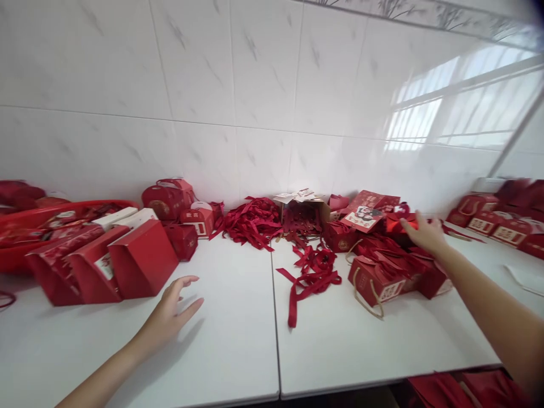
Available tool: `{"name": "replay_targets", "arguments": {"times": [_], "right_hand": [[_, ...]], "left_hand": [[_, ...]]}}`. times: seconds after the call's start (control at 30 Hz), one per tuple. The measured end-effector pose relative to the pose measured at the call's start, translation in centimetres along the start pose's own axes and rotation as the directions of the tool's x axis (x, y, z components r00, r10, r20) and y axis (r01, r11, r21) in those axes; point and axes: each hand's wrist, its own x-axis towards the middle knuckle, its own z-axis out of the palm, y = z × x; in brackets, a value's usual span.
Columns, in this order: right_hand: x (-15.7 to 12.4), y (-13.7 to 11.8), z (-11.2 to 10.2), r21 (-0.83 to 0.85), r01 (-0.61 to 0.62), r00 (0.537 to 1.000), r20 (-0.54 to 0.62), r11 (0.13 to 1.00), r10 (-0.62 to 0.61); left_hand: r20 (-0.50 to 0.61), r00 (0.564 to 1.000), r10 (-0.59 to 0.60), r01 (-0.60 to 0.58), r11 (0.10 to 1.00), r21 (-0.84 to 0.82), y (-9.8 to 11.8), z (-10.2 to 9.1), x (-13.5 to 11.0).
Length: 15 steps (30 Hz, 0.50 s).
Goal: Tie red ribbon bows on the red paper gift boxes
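Note:
My left hand (176, 311) hovers above the white table, fingers apart and nothing in it. Nearest to it stands a row of upright red gift bags (144, 258). My right hand (427, 233) reaches over a cluster of small red gift boxes (380, 277), some with twisted cord handles. Its fingers are spread beside a brighter red box (399, 222); whether they touch it I cannot tell. Loose red ribbons (314, 277) lie on the table between my hands. A red printed card or flat box (368, 209) rests on top of the boxes.
A red basin (25, 224) full of packets stands at the left. Against the tiled wall are a ribbon heap (255, 221), an open cardboard box (323, 212) and small red boxes (168, 198). More gift boxes (505, 224) line the right. Red items (450, 391) lie below the table's front edge.

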Motion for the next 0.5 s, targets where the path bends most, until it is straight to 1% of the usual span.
{"name": "replay_targets", "arguments": {"times": [0.03,0.07,0.1,0.13,0.17,0.2,0.23,0.27,0.3,0.33,0.37,0.4,0.43,0.47,0.5], "right_hand": [[-0.5,-1.2,-0.2,0.002,0.005,1.0,-0.015,1.0,-0.005],[-1.0,-2.6,-0.5,0.01,0.042,0.998,-0.04,0.999,-0.042],[-1.7,-4.3,-0.7,0.038,0.091,0.992,-0.092,0.995,-0.087],[-2.6,-6.2,-0.9,0.077,0.154,0.982,-0.124,0.985,-0.144],[-3.7,-8.2,-1.0,0.116,0.212,0.97,-0.145,0.97,-0.194],[-4.9,-10.2,-0.9,0.151,0.267,0.957,-0.159,0.952,-0.243],[-6.3,-12.1,-0.5,0.178,0.325,0.938,-0.188,0.929,-0.293],[-7.9,-13.8,-0.1,0.196,0.403,0.91,-0.187,0.894,-0.369],[-9.7,-15.3,0.6,0.228,0.494,0.869,-0.166,0.839,-0.467],[-11.5,-16.5,1.3,0.263,0.584,0.811,-0.14,0.768,-0.568],[-13.4,-17.4,2.1,0.298,0.66,0.735,-0.066,0.689,-0.675],[-15.3,-18.1,2.9,0.339,0.711,0.65,0.018,0.616,-0.76],[-17.1,-18.4,3.5,0.377,0.739,0.556,0.126,0.558,-0.822],[-18.7,-18.6,4.0,0.407,0.757,0.456,0.233,0.512,-0.859],[-20.0,-18.6,4.4,0.429,0.759,0.39,0.304,0.49,-0.869]], "left_hand": [[-0.043,0.999,0.02,-0.019,1.0,0.025,-0.1,-0.3,-0.1],[-0.099,0.994,0.041,-0.035,0.998,0.058,-0.1,-0.7,-0.1],[-0.169,0.984,0.062,-0.046,0.994,0.097,-0.1,-1.0,-0.1],[-0.256,0.963,0.085,-0.05,0.989,0.141,0.0,-1.4,0.1],[-0.359,0.927,0.111,-0.045,0.981,0.186,0.1,-1.9,0.3],[-0.466,0.874,0.136,-0.03,0.973,0.227,0.1,-2.3,0.6],[-0.568,0.808,0.155,-0.006,0.967,0.255,0.2,-2.9,1.1],[-0.655,0.739,0.159,0.028,0.964,0.265,0.2,-3.5,1.7],[-0.723,0.677,0.139,0.072,0.965,0.253,0.2,-4.2,2.3],[-0.77,0.631,0.094,0.125,0.967,0.221,0.2,-4.8,3.0],[-0.794,0.608,0.028,0.184,0.967,0.175,0.2,-5.5,3.7],[-0.796,0.604,-0.046,0.241,0.962,0.127,0.1,-6.2,4.3],[-0.783,0.612,-0.112,0.288,0.954,0.089,0.0,-6.8,4.9],[-0.76,0.629,-0.161,0.318,0.946,0.063,-0.1,-7.2,5.3],[-0.734,0.652,-0.19,0.327,0.944,0.046,-0.2,-7.6,5.6]]}}
